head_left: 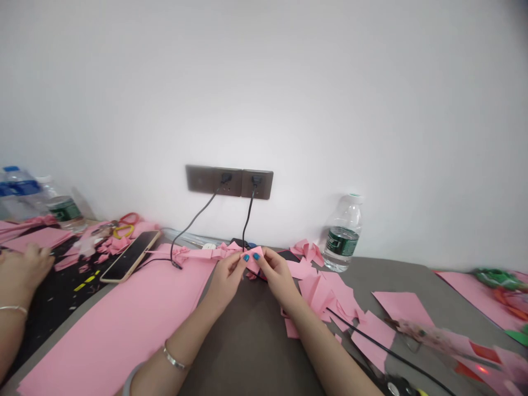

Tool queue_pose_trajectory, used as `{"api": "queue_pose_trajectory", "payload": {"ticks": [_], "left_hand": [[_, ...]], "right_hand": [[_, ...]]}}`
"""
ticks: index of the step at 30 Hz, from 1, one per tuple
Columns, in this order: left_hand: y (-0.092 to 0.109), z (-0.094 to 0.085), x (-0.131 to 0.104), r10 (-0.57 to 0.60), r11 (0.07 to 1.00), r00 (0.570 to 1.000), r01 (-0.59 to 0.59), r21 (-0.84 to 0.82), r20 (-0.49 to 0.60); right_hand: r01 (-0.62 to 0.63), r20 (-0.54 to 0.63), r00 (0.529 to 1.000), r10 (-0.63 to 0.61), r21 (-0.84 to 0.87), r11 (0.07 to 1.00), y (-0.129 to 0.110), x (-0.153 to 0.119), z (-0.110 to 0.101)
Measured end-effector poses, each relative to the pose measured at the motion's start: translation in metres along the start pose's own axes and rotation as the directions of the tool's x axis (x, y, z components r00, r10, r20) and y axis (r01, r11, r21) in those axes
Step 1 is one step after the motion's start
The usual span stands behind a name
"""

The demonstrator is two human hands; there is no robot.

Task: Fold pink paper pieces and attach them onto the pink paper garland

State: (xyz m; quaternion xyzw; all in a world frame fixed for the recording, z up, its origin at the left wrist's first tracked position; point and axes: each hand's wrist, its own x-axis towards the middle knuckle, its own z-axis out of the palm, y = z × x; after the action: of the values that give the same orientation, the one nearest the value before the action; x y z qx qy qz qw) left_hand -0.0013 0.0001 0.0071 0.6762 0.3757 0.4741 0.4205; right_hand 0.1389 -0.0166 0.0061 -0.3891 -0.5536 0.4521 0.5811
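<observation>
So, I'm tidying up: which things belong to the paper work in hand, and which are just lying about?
Job in hand:
small pink piece, held in the left hand and right hand
probably the large pink sheet and loose pink pieces

Seemingly just lying about:
phone
bottle at right

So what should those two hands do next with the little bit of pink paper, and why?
Probably press the small pink paper flat: the left hand and right hand already pinch it from either side, with both thumbs on it. I can't make out any crease, so that's only a judgement.
</observation>
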Motion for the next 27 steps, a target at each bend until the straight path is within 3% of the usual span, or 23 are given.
{"api": "queue_pose_trajectory", "payload": {"ticks": [7, 12, 20, 24, 27], "left_hand": [[-0.004, 0.001, 0.003, 0.006, 0.999, 0.999, -0.004, -0.035, 0.032], [0.0, 0.0, 0.004, 0.006, 0.993, 0.998, 0.001, -0.116, 0.061], [-0.003, 0.001, 0.001, -0.092, 0.994, 0.985, 0.1, -0.052, 0.145], [-0.008, 0.0, 0.002, -0.113, 0.991, 0.987, 0.121, -0.065, 0.112], [-0.009, 0.0, 0.003, -0.096, 0.991, 0.993, 0.102, -0.091, 0.067]], "right_hand": [[0.042, 0.01, 0.999, -0.041, -0.084, 0.996, -0.005, 0.002, -0.006], [0.047, -0.075, 0.996, -0.054, -0.093, 0.995, 0.0, 0.004, -0.007], [0.05, -0.147, 0.987, -0.067, -0.113, 0.992, 0.001, 0.005, -0.011], [0.092, -0.277, 0.948, -0.154, -0.226, 0.97, 0.0, 0.002, -0.008], [0.18, -0.206, 0.94, -0.272, -0.377, 0.908, -0.003, -0.002, -0.001]]}}
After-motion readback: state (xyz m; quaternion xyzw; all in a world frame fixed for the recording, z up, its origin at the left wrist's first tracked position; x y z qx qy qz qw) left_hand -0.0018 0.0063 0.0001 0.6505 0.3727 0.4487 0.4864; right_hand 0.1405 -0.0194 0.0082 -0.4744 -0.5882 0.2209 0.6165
